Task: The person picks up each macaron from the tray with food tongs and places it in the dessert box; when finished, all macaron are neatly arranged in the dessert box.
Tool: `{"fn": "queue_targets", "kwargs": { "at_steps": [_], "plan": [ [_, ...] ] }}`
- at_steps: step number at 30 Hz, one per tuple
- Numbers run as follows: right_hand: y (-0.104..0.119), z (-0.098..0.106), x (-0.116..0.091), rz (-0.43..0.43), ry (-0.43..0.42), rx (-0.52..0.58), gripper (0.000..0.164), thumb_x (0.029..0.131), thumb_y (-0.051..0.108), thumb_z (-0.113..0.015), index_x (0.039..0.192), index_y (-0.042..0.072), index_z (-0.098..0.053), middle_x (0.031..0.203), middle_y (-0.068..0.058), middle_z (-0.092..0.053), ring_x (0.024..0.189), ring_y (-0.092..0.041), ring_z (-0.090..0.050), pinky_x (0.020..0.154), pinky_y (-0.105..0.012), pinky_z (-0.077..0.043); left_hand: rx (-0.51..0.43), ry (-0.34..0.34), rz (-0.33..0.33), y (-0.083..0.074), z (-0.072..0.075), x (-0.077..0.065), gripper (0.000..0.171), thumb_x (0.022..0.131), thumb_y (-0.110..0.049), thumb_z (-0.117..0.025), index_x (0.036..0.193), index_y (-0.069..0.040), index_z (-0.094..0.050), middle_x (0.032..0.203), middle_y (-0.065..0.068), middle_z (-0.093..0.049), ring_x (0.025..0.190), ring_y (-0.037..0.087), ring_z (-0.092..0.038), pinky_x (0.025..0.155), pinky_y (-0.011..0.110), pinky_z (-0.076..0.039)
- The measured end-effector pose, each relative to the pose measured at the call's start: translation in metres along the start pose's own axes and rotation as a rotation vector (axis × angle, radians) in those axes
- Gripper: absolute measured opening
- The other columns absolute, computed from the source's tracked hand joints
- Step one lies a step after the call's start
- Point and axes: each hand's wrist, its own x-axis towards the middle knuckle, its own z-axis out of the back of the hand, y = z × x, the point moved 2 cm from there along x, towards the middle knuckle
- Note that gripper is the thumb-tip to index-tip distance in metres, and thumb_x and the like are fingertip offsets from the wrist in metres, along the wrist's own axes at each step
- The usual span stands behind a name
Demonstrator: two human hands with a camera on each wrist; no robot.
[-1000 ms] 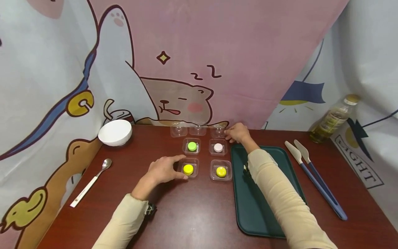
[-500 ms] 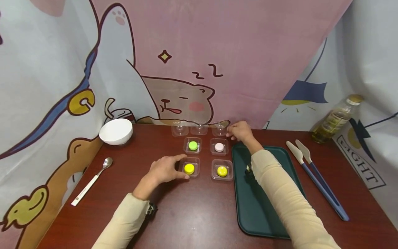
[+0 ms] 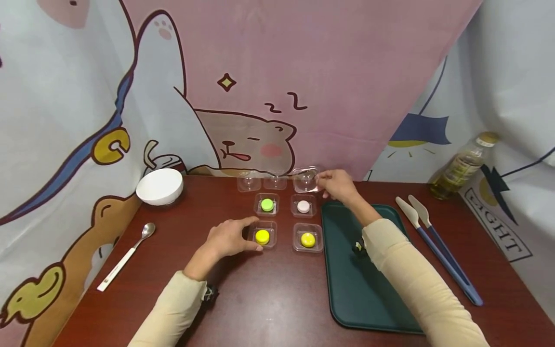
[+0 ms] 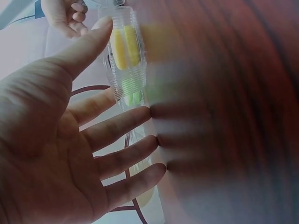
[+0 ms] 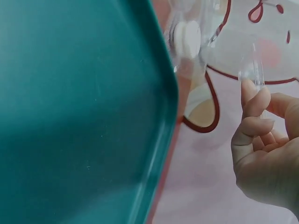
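Head view; clock positions taken about the middle of a close-set group on the reddish-brown table (image 3: 269,308). At ten o'clock, a square tray of clear plastic (image 3: 276,205) containing one round, bright green macaron (image 3: 267,205). At two, a matching second clear tray (image 3: 313,207) with a round, pale pink macaron (image 3: 303,206) inside. At four, a third clear tray (image 3: 319,238) with a round yellow macaron (image 3: 308,240); at eight, a fourth clear tray (image 3: 272,226) with another yellow macaron (image 3: 262,237). Between eight and nine, left hand (image 3: 225,236), thumb and forefinger set wide apart about the fourth clear tray; cannot tell whether touching. At one, a domed lid of clear plastic (image 3: 306,181), pinched at its three-o'clock edge by thumb and fingertips of the right hand (image 3: 340,185), itself at two. Just short of twelve, a similar domed lid (image 3: 275,181); beside it, between ten and eleven, a further domed lid (image 3: 249,181). At four, just beside the third clear tray, a dark green rectangular serving tray (image 3: 368,289). Between nine and ten, a white round bowl (image 3: 160,195); between two and three, a yellow-capped clear bottle (image 3: 461,168), partly filled with yellowish liquid.
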Motion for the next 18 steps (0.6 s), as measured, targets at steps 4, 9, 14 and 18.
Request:
{"fn": "queue_targets", "kwargs": {
  "at_steps": [4, 9, 14, 18],
  "plan": [
    [0.008, -0.003, -0.013, 0.012, 0.036, 0.061, 0.03, 0.095, 0.015, -0.061, 0.121, 0.002, -0.067, 0.078, -0.011, -0.071, 0.05, -0.012, -0.059, 0.044, -0.022, -0.041, 0.003, -0.005, -0.014, -0.001, 0.001, 0.0, 0.085, 0.071, -0.062, -0.085, 0.146, -0.036, -0.054, 0.132, 0.006, -0.069, 0.114, 0.03, -0.067, 0.071, 0.047, -0.052],
    [0.017, -0.008, -0.028, 0.003, 0.077, 0.044, 0.021, 0.097, 0.019, -0.062, 0.114, 0.008, -0.061, 0.093, -0.02, -0.077, 0.054, -0.015, -0.061, 0.046, -0.023, -0.039, -0.006, -0.015, -0.028, -0.001, 0.001, 0.0, 0.086, 0.071, -0.062, -0.085, 0.146, -0.034, -0.055, 0.132, 0.006, -0.069, 0.115, 0.029, -0.067, 0.073, 0.05, -0.053],
    [0.022, -0.016, -0.043, 0.038, 0.103, 0.027, 0.019, 0.098, 0.02, -0.063, 0.111, 0.008, -0.057, 0.092, -0.022, -0.076, 0.061, -0.029, -0.066, 0.046, -0.023, -0.04, -0.006, -0.015, -0.038, -0.001, 0.0, 0.001, 0.086, 0.071, -0.061, -0.085, 0.146, -0.032, -0.054, 0.134, 0.005, -0.068, 0.117, 0.029, -0.066, 0.074, 0.05, -0.053],
    [0.023, -0.022, -0.053, 0.084, 0.117, 0.031, 0.015, 0.097, 0.017, -0.061, 0.107, 0.008, -0.056, 0.089, -0.019, -0.076, 0.068, -0.042, -0.068, 0.046, -0.022, -0.04, -0.017, -0.003, -0.045, 0.0, -0.001, 0.0, 0.087, 0.072, -0.06, -0.085, 0.147, -0.031, -0.053, 0.138, 0.005, -0.066, 0.121, 0.03, -0.065, 0.077, 0.053, -0.054]
  ]
}}
